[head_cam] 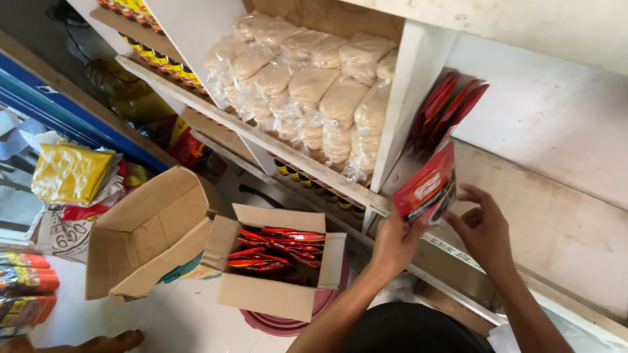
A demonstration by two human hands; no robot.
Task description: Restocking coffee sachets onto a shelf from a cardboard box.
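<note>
Two hands: both are seen raised before a white shelf unit in the head view.
Left hand (394, 243): closed around the lower edge of a red packet (426, 187), which is gripped from below and held upright.
Right hand (483, 227): partly open, fingers curled loosely; it is placed just beside the packet's right edge, and contact with the packet cannot be told.
Red packet: held in front of the white shelf (556, 222), just below a row of like red packets (451, 108) stood on edge against the white divider (405, 104).
Small carton (271, 294): open, flaps up, set low at the left of the left hand; more red packets are laid inside it.
Large carton (144, 232): open and tipped on its side, touching the small carton's left flap.
Upper compartment: clear bags of pale powder (314, 85) are stacked in rows, left of the divider.
Lower shelves: dark bottles with yellow caps (314, 186) are lined along the edge.
Floor, left: a yellow bag (69, 173) is lain on a printed white sack (62, 235).
Round pink basin (288, 323): partly hidden beneath the small carton.
Bottom left corner: another person's hand (108, 342) is rested on the floor.
</note>
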